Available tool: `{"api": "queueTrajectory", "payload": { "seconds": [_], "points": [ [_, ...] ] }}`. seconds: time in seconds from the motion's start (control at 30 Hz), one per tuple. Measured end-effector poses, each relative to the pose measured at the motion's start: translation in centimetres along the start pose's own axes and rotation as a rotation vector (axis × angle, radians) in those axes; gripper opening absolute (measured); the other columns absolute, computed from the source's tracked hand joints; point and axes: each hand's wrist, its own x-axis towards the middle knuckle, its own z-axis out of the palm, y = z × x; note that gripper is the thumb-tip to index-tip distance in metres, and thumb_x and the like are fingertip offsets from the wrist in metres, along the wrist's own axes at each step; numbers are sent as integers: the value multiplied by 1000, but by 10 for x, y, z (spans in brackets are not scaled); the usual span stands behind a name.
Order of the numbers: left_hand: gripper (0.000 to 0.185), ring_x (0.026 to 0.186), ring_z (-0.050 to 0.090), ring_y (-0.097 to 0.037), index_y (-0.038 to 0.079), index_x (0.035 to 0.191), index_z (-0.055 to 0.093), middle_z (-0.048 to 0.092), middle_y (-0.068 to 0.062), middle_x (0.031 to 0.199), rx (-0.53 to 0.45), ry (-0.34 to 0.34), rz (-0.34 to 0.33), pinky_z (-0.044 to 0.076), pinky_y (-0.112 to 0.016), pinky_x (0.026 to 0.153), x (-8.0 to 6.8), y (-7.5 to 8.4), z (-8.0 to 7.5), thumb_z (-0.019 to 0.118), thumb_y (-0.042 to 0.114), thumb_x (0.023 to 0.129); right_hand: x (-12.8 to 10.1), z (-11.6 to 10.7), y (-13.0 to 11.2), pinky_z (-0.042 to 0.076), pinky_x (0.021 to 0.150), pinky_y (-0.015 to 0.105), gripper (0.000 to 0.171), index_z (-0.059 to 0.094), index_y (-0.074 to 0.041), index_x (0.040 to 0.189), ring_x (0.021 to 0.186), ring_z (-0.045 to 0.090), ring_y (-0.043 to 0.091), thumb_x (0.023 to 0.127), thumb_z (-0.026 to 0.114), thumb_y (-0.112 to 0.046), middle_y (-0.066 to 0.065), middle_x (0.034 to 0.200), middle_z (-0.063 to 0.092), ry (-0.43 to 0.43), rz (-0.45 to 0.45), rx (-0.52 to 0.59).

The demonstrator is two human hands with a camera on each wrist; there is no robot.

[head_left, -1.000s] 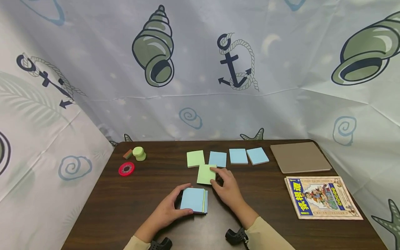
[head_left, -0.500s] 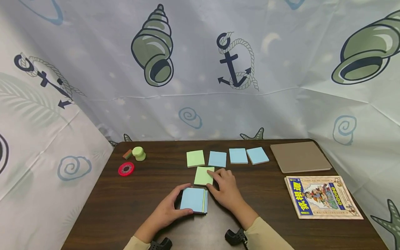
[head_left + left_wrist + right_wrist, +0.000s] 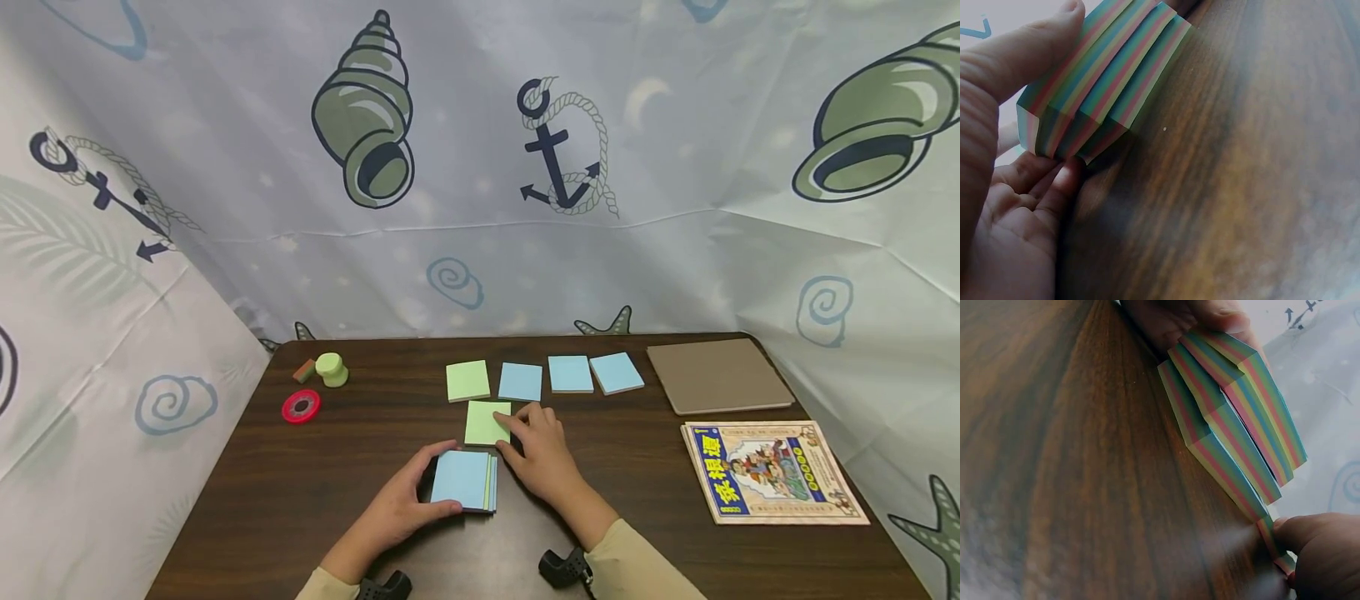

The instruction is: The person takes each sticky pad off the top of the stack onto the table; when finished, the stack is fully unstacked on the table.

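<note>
Gripping the sticky-note pad [image 3: 463, 481] at the near middle of the desk [image 3: 300, 492], left hand [image 3: 397, 504] curls its fingers round the pad's left edge. Right hand [image 3: 542, 454], fingers straight, presses a green note [image 3: 486, 422] flat just beyond the pad. Farther off, four notes already lie in a row [image 3: 543, 377]; most of the pad apparently remains.

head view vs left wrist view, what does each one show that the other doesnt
Only the head view shows the right hand touching a loose green note, the row of notes behind it, and the picture book. Only the left wrist view shows the coloured stripes on the pad's side. Both show the left hand gripping the sticky note pad on the brown table.
</note>
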Motion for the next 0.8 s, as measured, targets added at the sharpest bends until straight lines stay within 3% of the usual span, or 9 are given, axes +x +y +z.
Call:
{"api": "queueTrajectory", "payload": {
  "seconds": [0.37,0.57,0.67,0.8],
  "points": [
    [92,130,57,-16,33,161,47,60,7,151,1,-1,-35,43,-30,113,-1,3,1,95,47,83,1,0,1,41,95,48,37,74,-18,139,103,45,22,102,77,-22,6,117,59,34,56,118],
    [91,128,57,-17,33,160,48,60,7,149,0,-4,-32,43,-29,111,-1,3,0,95,48,83,2,-1,1,45,88,37,25,78,-17,128,99,46,15,104,75,-18,-3,104,58,69,70,249],
    [90,127,57,-16,35,159,48,60,8,149,6,-3,-25,44,-29,111,-1,2,1,95,49,83,2,-2,0,47,80,30,19,79,-15,123,90,49,9,105,74,-18,-8,94,56,89,27,350],
    [90,126,58,-16,34,159,48,61,7,147,3,0,-21,44,-29,109,-1,1,1,94,49,83,1,-2,-1,47,64,23,12,80,-12,113,73,51,5,104,76,-17,-7,85,58,118,-123,503]
  ]
}}
